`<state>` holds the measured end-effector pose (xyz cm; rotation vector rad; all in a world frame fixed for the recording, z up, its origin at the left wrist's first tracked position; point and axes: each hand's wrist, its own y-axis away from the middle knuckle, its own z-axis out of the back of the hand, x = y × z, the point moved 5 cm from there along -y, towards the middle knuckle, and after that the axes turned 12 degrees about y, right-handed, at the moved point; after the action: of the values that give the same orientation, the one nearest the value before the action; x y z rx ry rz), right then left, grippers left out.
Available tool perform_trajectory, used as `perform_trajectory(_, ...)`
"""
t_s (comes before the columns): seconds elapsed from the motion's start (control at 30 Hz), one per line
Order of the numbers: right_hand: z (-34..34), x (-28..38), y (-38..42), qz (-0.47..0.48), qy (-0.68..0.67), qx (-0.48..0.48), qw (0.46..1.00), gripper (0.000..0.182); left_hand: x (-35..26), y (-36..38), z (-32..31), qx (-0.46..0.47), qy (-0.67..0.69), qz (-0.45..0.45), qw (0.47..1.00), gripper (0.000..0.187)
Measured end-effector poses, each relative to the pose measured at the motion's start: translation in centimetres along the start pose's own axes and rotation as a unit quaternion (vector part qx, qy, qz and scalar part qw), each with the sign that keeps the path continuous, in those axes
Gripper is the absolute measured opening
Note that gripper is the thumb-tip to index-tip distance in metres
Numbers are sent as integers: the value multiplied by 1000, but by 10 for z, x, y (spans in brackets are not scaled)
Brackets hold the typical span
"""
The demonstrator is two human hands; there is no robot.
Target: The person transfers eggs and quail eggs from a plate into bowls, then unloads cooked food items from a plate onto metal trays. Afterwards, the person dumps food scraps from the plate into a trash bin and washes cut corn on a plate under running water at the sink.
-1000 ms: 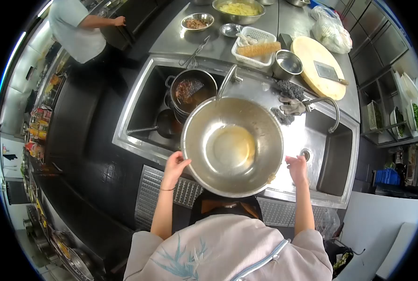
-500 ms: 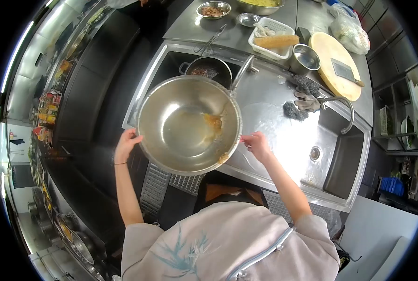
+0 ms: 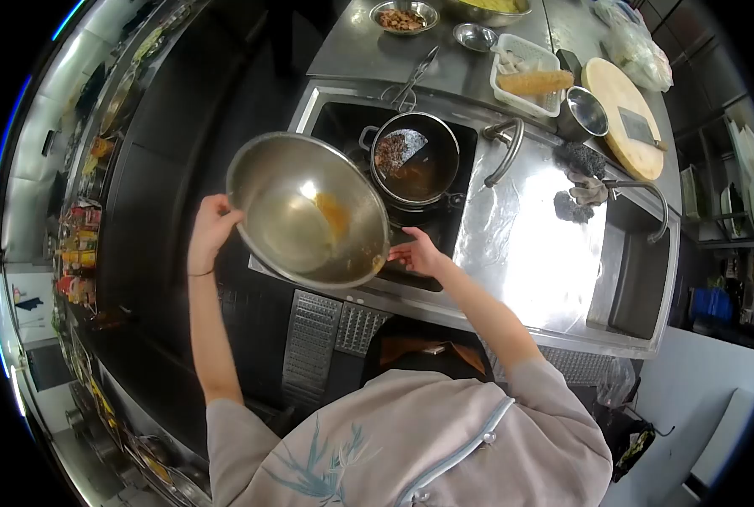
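A large steel mixing bowl [image 3: 280, 182] hangs tilted in front of me, with a little cloudy liquid and a yellow-brown patch inside. My left hand [image 3: 212, 232] pinches its left rim. My right hand [image 3: 417, 252] is at the lower right rim, its fingers against the bowl's outside and partly hidden by it. Just beyond the bowl, a dark pot [image 3: 443, 165] with a loop handle sits in the left sink basin. Brown bits and dark liquid show inside this pot.
A faucet [image 3: 512, 152] stands right of the pot, and tongs [image 3: 415, 76] lie behind it. Farther right are a white basket [image 3: 521, 51], a steel container [image 3: 581, 114], a round cutting board [image 3: 614, 93] with a cleaver [image 3: 637, 127], a glove [image 3: 590, 190] and another sink basin [image 3: 639, 291].
The bowl has moved left and tilted with its right side lower, so the pot behind it shows more fully. Both hands have moved left with it, and the view has shifted.
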<state>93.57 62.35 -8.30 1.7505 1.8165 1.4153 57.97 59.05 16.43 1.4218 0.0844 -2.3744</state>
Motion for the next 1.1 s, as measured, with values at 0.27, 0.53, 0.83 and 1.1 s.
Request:
perform_trajectory(0.27, 107, 70, 33, 315, -170, -127, 925, 21, -20, -32, -50, -167, -208, -114, 957, 20)
perform_trajectory(0.53, 138, 101, 75, 362, -167, -240, 885, 36, 6, -27, -17, -157, -208, -173, 950, 17)
perform_trajectory(0.83, 128, 102, 73, 298, -259, -172, 902, 39, -40, -1, -51, -145, -218, -154, 953, 18)
perform_trajectory(1.1, 121, 96, 110, 249, -112, -260, 926, 37, -45, -55, -27, -87, -387, -102, 912, 21)
